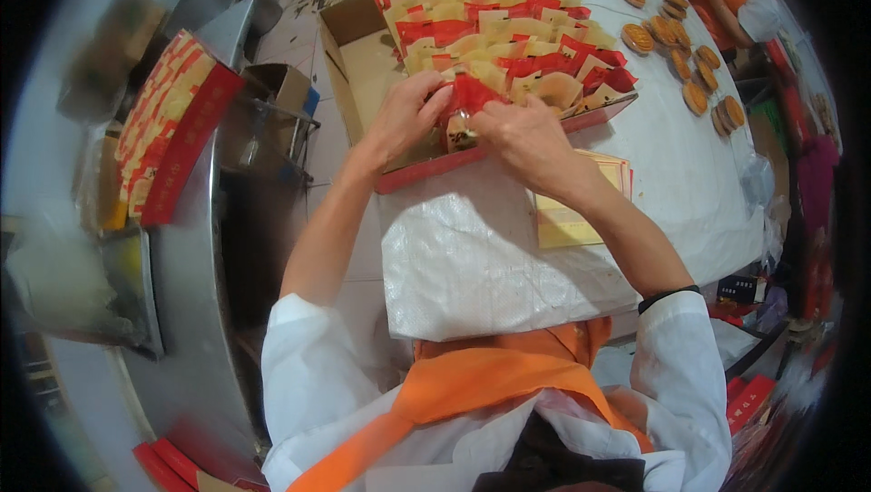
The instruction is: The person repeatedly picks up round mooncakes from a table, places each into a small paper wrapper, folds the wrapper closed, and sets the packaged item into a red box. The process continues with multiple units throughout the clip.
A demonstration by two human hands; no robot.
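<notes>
Pinching a red packet [476,91] with left hand [408,116] and right hand [528,140], at the box's [435,169] near edge, with rows of packets [490,27] already standing beyond both hands, a bare strip [357,57] past the left, and loose round cookies [679,64] past the right, maybe not yet packed.

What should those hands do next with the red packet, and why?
Probably settle the red packet down beside the other packets: the left hand and right hand both have it at the near edge of the box, which has bare space along its left side.
</notes>
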